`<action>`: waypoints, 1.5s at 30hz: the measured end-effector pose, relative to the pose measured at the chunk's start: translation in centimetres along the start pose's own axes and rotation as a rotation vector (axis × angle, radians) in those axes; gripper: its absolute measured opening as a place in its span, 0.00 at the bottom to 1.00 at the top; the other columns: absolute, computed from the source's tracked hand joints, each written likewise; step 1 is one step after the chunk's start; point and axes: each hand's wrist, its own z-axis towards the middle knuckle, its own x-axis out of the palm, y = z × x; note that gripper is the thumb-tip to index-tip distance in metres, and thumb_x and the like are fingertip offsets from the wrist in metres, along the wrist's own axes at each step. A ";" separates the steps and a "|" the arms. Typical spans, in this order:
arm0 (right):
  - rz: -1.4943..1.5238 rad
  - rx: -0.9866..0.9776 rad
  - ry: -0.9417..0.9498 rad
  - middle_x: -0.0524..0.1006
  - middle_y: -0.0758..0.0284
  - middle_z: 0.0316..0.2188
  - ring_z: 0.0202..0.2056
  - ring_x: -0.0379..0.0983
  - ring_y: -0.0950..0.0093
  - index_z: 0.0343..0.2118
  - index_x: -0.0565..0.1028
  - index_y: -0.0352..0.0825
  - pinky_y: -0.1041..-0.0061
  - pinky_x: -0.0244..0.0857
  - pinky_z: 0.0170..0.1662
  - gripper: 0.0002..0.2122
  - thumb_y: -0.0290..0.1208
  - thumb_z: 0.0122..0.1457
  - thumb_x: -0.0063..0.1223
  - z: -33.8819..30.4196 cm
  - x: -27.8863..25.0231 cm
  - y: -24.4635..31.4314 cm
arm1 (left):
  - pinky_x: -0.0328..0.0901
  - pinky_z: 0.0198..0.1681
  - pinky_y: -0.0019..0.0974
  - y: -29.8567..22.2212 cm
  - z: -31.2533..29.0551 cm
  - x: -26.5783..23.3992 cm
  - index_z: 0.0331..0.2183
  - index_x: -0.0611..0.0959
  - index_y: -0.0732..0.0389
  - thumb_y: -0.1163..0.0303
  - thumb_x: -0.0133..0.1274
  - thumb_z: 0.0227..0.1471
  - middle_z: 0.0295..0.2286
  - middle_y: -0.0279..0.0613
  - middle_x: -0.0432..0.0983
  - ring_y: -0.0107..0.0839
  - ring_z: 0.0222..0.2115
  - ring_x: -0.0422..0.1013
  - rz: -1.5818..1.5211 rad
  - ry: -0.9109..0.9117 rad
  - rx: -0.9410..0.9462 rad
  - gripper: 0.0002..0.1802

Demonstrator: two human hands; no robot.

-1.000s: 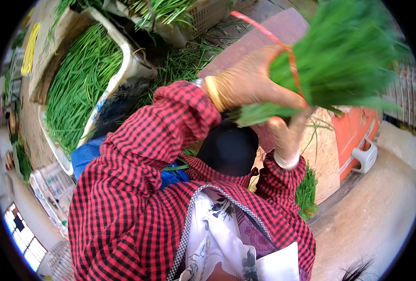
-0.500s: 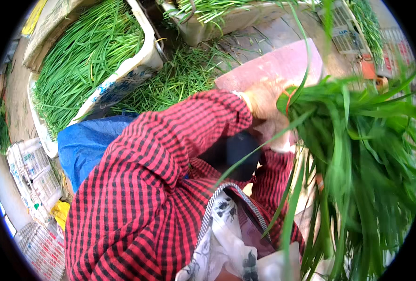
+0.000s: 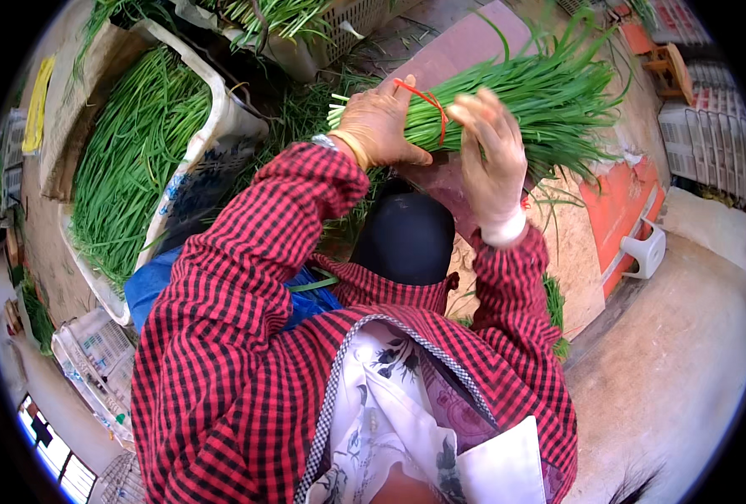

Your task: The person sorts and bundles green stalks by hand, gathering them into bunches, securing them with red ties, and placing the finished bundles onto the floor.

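A bunch of green chives [image 3: 524,105] lies across the far part of the pink board [image 3: 486,34], pale cut ends to the left and leaf tips to the right. A red tie [image 3: 442,118] circles it near the stem end. My left hand [image 3: 377,122] is wrapped over the stems just left of the tie, with yellowish bands at its wrist. On the near side, just right of the tie, my right hand [image 3: 495,155] is raised with fingers stretched and slightly curled, a little blurred. It appears to hold nothing; whether its fingertips touch the leaves I cannot tell.
At left a white tub [image 3: 213,109] is full of loose chives [image 3: 137,160]. A crate [image 3: 331,38] with more stems stands at the far side. An orange-red panel [image 3: 621,206] and a white plastic stool [image 3: 644,249] are at right, with stacked crates [image 3: 709,126] beyond.
The bunch, earlier lifted at the right with leaves hanging down, now lies across the board farther left. My right hand, mostly hidden before, now shows beside it. The view has shifted.
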 end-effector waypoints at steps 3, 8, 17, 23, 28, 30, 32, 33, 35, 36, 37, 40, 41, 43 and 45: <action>-0.142 -0.059 0.158 0.75 0.65 0.45 0.55 0.66 0.58 0.42 0.77 0.39 0.57 0.58 0.59 0.15 0.20 0.49 0.56 1.1 0.1 -3.1 | 0.56 0.61 0.41 1.0 -0.3 -0.3 0.59 0.64 0.64 0.54 0.69 0.34 0.56 0.55 0.63 0.48 0.58 0.61 -0.301 -0.178 0.116 0.54; 0.006 0.041 0.098 0.73 0.65 0.48 0.54 0.66 0.58 0.46 0.75 0.39 0.59 0.57 0.59 0.19 0.24 0.49 0.59 0.6 1.5 -6.0 | 0.68 0.43 0.40 -0.7 -3.4 -3.4 0.35 0.83 0.53 0.64 0.65 0.40 0.37 0.36 0.76 0.40 0.39 0.73 -0.003 -0.525 0.166 0.15; 0.074 0.103 0.074 0.74 0.66 0.48 0.52 0.69 0.64 0.46 0.75 0.40 0.59 0.54 0.62 0.15 0.27 0.53 0.58 -0.6 3.0 -6.5 | 0.68 0.31 0.41 -4.3 -1.7 -2.1 0.26 0.83 0.53 0.56 0.62 0.45 0.27 0.37 0.75 0.40 0.29 0.75 0.221 -0.276 0.066 0.12; 0.180 0.170 0.079 0.71 0.62 0.51 0.56 0.65 0.59 0.45 0.76 0.38 0.62 0.56 0.62 0.17 0.22 0.50 0.59 -1.2 2.6 -6.6 | 0.69 0.31 0.39 -4.7 -0.4 -3.2 0.25 0.83 0.58 0.60 0.61 0.45 0.26 0.40 0.78 0.40 0.27 0.76 0.090 -0.020 -0.075 0.11; 0.214 0.214 -0.009 0.65 0.57 0.58 0.62 0.58 0.56 0.48 0.75 0.37 0.64 0.53 0.64 0.22 0.24 0.48 0.63 -1.6 2.5 -6.8 | 0.67 0.28 0.30 -3.1 -1.0 -5.1 0.26 0.83 0.63 0.63 0.60 0.45 0.23 0.40 0.79 0.26 0.22 0.73 -0.327 0.190 -0.185 0.12; 0.194 0.218 -0.025 0.65 0.57 0.58 0.62 0.58 0.57 0.49 0.75 0.36 0.64 0.53 0.63 0.22 0.24 0.48 0.63 -1.6 2.3 -6.6 | 0.65 0.27 0.27 -1.5 -2.6 -4.9 0.27 0.83 0.65 0.65 0.60 0.47 0.24 0.39 0.80 0.24 0.23 0.73 -0.562 0.153 -0.167 0.11; 0.178 0.218 -0.017 0.67 0.58 0.57 0.61 0.59 0.57 0.49 0.74 0.36 0.64 0.55 0.63 0.22 0.25 0.48 0.64 -1.8 2.4 -6.8 | 0.67 0.28 0.26 -0.8 -4.6 -5.6 0.28 0.80 0.65 0.69 0.58 0.51 0.27 0.40 0.80 0.24 0.26 0.74 -0.872 0.268 -0.327 0.08; 0.166 0.213 -0.012 0.67 0.58 0.56 0.61 0.59 0.57 0.49 0.74 0.36 0.64 0.55 0.63 0.22 0.25 0.48 0.64 -1.9 2.5 -7.1 | 0.67 0.28 0.26 -0.7 -5.6 -5.9 0.29 0.79 0.64 0.70 0.57 0.51 0.28 0.41 0.80 0.24 0.26 0.74 -0.928 0.286 -0.366 0.07; 0.158 0.206 -0.010 0.69 0.59 0.55 0.60 0.60 0.58 0.49 0.75 0.36 0.65 0.56 0.62 0.22 0.25 0.48 0.64 -2.1 2.8 -7.2 | 0.70 0.30 0.27 0.9 -7.9 -5.9 0.28 0.76 0.62 0.72 0.55 0.53 0.29 0.43 0.79 0.25 0.28 0.75 -1.023 0.324 -0.388 0.05; 0.161 0.204 -0.016 0.69 0.59 0.54 0.60 0.61 0.58 0.49 0.75 0.36 0.65 0.56 0.62 0.22 0.25 0.48 0.63 -2.1 2.9 -7.1 | 0.69 0.29 0.27 2.1 -9.4 -5.6 0.28 0.76 0.62 0.73 0.54 0.54 0.27 0.43 0.79 0.25 0.27 0.75 -1.065 0.331 -0.400 0.05; 0.156 0.207 -0.020 0.70 0.60 0.54 0.60 0.61 0.58 0.49 0.75 0.36 0.65 0.57 0.62 0.22 0.25 0.48 0.63 -2.2 3.0 -7.2 | 0.69 0.28 0.27 3.2 -10.6 -5.4 0.28 0.76 0.62 0.73 0.54 0.54 0.27 0.42 0.79 0.25 0.26 0.74 -1.059 0.400 -0.454 0.04; 0.232 0.227 -0.006 0.70 0.60 0.54 0.59 0.61 0.58 0.49 0.75 0.36 0.65 0.57 0.62 0.21 0.24 0.49 0.63 -2.0 2.7 -7.2 | 0.70 0.27 0.33 9.8 -16.6 -3.5 0.27 0.77 0.61 0.68 0.56 0.52 0.24 0.42 0.79 0.32 0.24 0.75 -0.804 0.578 -0.556 0.07; 0.217 0.207 -0.018 0.71 0.61 0.51 0.58 0.63 0.59 0.48 0.75 0.36 0.65 0.58 0.61 0.20 0.25 0.49 0.63 -1.7 2.5 -7.1 | 0.70 0.29 0.36 11.8 -18.7 -3.4 0.28 0.78 0.60 0.63 0.58 0.50 0.25 0.42 0.79 0.36 0.25 0.76 -0.290 0.623 -0.451 0.10; 0.201 0.156 -0.053 0.73 0.62 0.47 0.54 0.66 0.61 0.46 0.76 0.37 0.65 0.62 0.57 0.18 0.27 0.49 0.63 -0.6 2.0 -6.3 | 0.70 0.33 0.42 14.3 -22.2 -4.6 0.28 0.81 0.58 0.55 0.60 0.45 0.26 0.44 0.80 0.44 0.27 0.76 0.415 0.685 -0.459 0.16; -0.009 0.091 0.010 0.75 0.65 0.41 0.49 0.69 0.63 0.43 0.76 0.39 0.66 0.64 0.52 0.15 0.31 0.50 0.62 0.5 1.0 -3.9 | 0.70 0.35 0.43 14.0 -22.2 -5.9 0.29 0.82 0.57 0.52 0.61 0.43 0.27 0.44 0.80 0.46 0.29 0.76 0.520 0.619 -0.600 0.18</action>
